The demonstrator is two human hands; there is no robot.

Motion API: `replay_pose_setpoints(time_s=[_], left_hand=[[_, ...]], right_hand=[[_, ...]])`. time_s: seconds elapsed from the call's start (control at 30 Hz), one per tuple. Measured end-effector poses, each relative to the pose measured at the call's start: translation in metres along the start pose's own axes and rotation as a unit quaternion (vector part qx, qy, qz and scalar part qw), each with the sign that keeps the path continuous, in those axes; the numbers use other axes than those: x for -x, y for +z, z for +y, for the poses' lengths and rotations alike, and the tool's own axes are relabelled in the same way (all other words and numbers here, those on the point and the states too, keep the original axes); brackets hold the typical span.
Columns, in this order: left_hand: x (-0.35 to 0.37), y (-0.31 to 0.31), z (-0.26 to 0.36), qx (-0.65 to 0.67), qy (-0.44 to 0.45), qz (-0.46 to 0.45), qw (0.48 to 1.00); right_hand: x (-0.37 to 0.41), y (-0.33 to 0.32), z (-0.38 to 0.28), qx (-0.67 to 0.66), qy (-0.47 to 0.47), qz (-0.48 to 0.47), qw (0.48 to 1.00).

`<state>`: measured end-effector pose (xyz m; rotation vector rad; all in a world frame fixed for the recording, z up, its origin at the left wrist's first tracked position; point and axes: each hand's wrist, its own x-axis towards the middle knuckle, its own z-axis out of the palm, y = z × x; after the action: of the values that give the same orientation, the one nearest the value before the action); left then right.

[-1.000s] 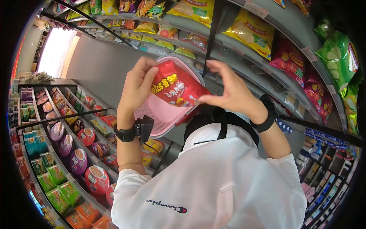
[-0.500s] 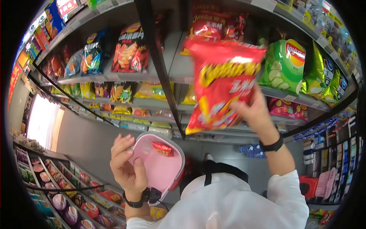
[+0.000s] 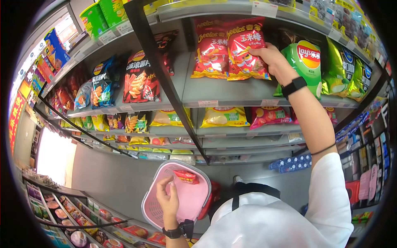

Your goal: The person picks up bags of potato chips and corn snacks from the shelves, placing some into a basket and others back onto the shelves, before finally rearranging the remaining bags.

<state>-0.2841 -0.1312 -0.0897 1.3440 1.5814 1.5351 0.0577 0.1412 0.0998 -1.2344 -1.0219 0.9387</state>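
My right hand (image 3: 271,60) grips the right edge of a red Cheetos bag (image 3: 248,53) standing on the upper shelf. Its thumb side lies on the front; the other fingers are partly hidden beside the bag. A second Cheetos bag (image 3: 210,51) stands against it on the left, and a green Lay's bag (image 3: 306,62) is just right of my hand. Lower down, my left hand (image 3: 167,200) is over the near side of a pink basket (image 3: 191,202), fingers loosely bent and apart from the thumb, holding nothing. A small red snack packet (image 3: 186,177) lies inside the basket.
A dark shelf post (image 3: 165,78) divides the rack left of the Cheetos bags. Yellow chip bags (image 3: 224,116) and pink bags (image 3: 271,116) fill the shelf below. Bottled water packs (image 3: 290,163) stand on the floor. Another snack shelf (image 3: 93,219) runs along the lower left.
My right hand has moved up and away with the red Cheetos bag, which now stands on the shelf beside another. The left hand and basket appear lower and further right in view.
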Motion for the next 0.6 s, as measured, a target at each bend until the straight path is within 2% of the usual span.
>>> replay_pose_setpoints(time_s=[0.07,0.13,0.17,0.2,0.27,0.3,0.4,0.43,0.5,0.53,0.57,0.6], left_hand=[[0.004,-0.001,-0.007,0.004,-0.005,-0.002,1.000],[0.007,-0.002,-0.013,0.011,-0.015,0.001,1.000],[0.007,-0.003,-0.016,0.017,-0.024,0.006,1.000],[0.008,-0.003,-0.018,0.017,-0.024,0.006,1.000],[0.009,-0.003,-0.021,0.013,-0.021,0.003,1.000],[0.010,-0.003,-0.022,0.014,-0.022,0.004,1.000],[0.013,-0.002,-0.024,-0.005,-0.033,-0.025,0.999],[0.013,-0.001,-0.024,-0.007,-0.034,-0.031,0.999],[0.014,0.002,-0.027,-0.009,-0.035,-0.037,0.999],[0.015,0.003,-0.029,-0.005,-0.040,-0.040,0.998],[0.016,0.004,-0.030,-0.001,-0.046,-0.041,0.998],[0.017,0.006,-0.032,0.000,-0.048,-0.040,0.998]], right_hand=[[-0.011,0.000,0.004,-0.033,0.015,0.019,0.999],[-0.022,-0.004,0.003,-0.033,0.092,0.006,0.995],[-0.036,-0.012,0.009,0.036,0.126,0.009,0.991],[-0.042,-0.010,0.018,0.036,0.125,0.009,0.991],[-0.051,-0.006,0.037,0.036,0.036,0.060,0.997],[-0.060,-0.005,0.047,0.086,0.015,0.099,0.991],[-0.086,-0.010,0.072,0.119,-0.027,0.110,0.986],[-0.073,-0.002,0.066,0.119,-0.027,0.110,0.986],[-0.041,0.020,0.059,0.281,-0.023,0.260,0.924],[-0.026,0.026,0.058,0.281,-0.024,0.260,0.924],[-0.012,0.031,0.059,0.400,-0.145,0.247,0.870],[-0.003,0.035,0.061,0.507,-0.263,0.226,0.790]])
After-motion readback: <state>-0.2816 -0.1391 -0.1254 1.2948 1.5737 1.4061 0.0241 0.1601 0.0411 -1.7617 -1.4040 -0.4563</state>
